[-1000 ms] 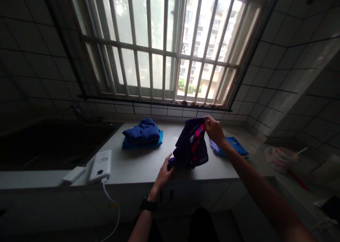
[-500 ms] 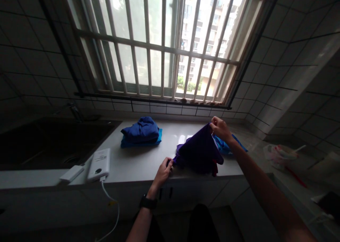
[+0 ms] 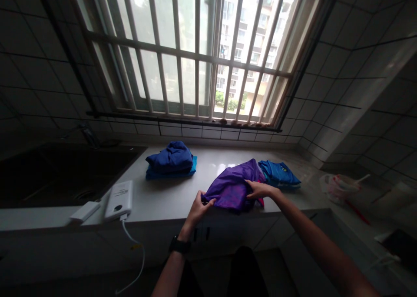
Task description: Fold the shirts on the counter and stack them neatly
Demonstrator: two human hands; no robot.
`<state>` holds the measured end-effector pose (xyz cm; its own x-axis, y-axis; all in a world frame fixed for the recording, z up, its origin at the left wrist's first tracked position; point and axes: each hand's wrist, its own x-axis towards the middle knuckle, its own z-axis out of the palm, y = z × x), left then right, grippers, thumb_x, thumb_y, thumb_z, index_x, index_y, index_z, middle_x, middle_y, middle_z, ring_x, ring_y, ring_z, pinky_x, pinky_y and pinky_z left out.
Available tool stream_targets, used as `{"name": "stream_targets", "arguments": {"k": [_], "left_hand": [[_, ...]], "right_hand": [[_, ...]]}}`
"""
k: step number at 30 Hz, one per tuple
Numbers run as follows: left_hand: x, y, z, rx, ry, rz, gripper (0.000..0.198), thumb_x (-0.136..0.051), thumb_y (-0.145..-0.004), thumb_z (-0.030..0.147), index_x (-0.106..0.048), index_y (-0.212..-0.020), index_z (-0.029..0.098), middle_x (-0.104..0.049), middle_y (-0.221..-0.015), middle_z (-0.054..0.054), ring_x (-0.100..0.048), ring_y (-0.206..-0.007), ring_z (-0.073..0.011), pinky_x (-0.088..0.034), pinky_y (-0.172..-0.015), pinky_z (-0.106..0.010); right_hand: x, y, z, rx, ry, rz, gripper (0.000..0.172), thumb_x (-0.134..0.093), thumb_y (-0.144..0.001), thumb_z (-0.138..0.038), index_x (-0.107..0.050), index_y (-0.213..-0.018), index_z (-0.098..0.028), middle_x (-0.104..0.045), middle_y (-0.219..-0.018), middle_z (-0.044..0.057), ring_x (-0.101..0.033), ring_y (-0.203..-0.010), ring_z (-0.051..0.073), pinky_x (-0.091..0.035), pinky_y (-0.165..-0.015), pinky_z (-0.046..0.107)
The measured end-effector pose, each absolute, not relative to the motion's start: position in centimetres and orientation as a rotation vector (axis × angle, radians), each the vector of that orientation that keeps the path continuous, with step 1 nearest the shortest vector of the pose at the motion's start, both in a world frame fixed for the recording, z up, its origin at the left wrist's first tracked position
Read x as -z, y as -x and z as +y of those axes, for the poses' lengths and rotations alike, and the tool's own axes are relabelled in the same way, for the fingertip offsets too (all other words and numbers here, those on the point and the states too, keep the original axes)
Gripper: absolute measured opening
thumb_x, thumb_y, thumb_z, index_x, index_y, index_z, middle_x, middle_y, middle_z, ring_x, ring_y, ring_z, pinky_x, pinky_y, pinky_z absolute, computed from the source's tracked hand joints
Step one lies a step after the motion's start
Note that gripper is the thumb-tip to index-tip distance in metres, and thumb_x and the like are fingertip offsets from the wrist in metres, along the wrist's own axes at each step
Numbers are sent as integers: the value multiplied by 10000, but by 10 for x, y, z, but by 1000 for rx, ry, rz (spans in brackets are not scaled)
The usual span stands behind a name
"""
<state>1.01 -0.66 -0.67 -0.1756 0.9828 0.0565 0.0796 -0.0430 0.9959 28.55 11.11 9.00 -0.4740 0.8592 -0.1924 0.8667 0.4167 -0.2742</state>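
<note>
Lowered since the earlier view, the purple-and-pink cloth garment (image 3: 232,187) now rests on the white stone countertop (image 3: 169,195). Left hand (image 3: 199,212), fingers curled, pinches its near-left edge. Right hand (image 3: 260,189) lies across its right side, fingers extended; whether they grip, I cannot tell. Just beside it sits a folded bright-blue shirt (image 3: 278,174); well left, a folded royal-blue bundle (image 3: 169,160).

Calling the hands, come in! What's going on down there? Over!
Left hand, right hand on purple garment. Folded blue clothes beside it, on white countertop.
</note>
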Motion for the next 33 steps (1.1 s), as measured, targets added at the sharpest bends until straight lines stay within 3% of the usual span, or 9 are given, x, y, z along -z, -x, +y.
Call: {"name": "stream_targets", "arguments": {"k": [5,10,14,17,20,22,28,31,33], "left_hand": [[11,-9,-5,-1333,-1251,1307,595,-873,-582,447,-436,-920,228,-625,-787,54,-631,-658,-134,-505,-629,-257],[4,-9,-7,-1400,-1173,1344,518,-763,-685,581,-434,-876,229,-597,-729,58,-611,-636,-127,-498,-616,-254],[-1,-10,-11,-1399,-1065,1338,518,-594,-790,702,-422,-931,235,-584,-672,60,-609,-575,-143,-454,-518,-243],[0,-12,-10,-1382,-1061,1379,567,-688,-712,666,-401,-953,241,-586,-676,70,-628,-579,-152,-468,-538,-253],[1,-12,-8,-1383,-1107,1434,581,-753,-651,596,-402,-949,241,-588,-712,69,-647,-621,-156,-487,-604,-269],[2,-12,-7,-1383,-1119,1440,555,-736,-662,582,-411,-953,239,-591,-736,60,-655,-646,-161,-492,-628,-280],[8,-9,-4,-1402,-1133,1435,437,-685,-717,497,-427,-957,239,-578,-758,56,-627,-640,-146,-490,-625,-273],[9,-8,-2,-1426,-1138,1440,359,-658,-743,439,-459,-960,233,-558,-724,67,-594,-607,-130,-480,-597,-255],[9,-8,-2,-1476,-1136,1447,309,-641,-768,440,-507,-945,225,-570,-705,57,-598,-618,-138,-480,-582,-248]], "right_hand": [[-91,-274,89,542,-1520,2668,439,-577,-859,-138,-672,-1284,-190,-752,-1156,121,-710,-1068,282,-527,-918,345],[-136,-277,94,1448,-1224,2976,318,-579,-898,-374,-727,-1107,-187,-755,-1031,53,-693,-983,229,-553,-843,307],[-139,-271,109,1589,-2120,3022,424,-493,-909,-382,-601,-1285,-220,-707,-929,44,-681,-882,205,-567,-752,299],[-125,-270,117,1547,-2523,3001,564,-464,-867,-315,-432,-1423,-218,-665,-946,48,-669,-885,200,-576,-781,321],[-120,-277,124,1509,-2808,2993,587,-467,-792,-262,-430,-1376,-219,-635,-1024,66,-644,-917,204,-566,-819,333],[-124,-285,126,1869,-2887,2719,556,-480,-725,-227,-470,-1281,-236,-616,-969,44,-629,-831,200,-571,-757,336],[-154,-320,102,2660,-2111,2403,523,-564,-566,-140,-578,-1081,-230,-608,-824,7,-618,-672,161,-559,-626,280],[-162,-339,92,2713,-1723,2540,560,-608,-610,-158,-614,-1162,-250,-668,-959,22,-674,-784,169,-584,-721,303],[-162,-345,96,2604,-1881,2687,506,-617,-665,-209,-619,-1167,-268,-680,-969,19,-690,-840,184,-594,-779,333]]}}
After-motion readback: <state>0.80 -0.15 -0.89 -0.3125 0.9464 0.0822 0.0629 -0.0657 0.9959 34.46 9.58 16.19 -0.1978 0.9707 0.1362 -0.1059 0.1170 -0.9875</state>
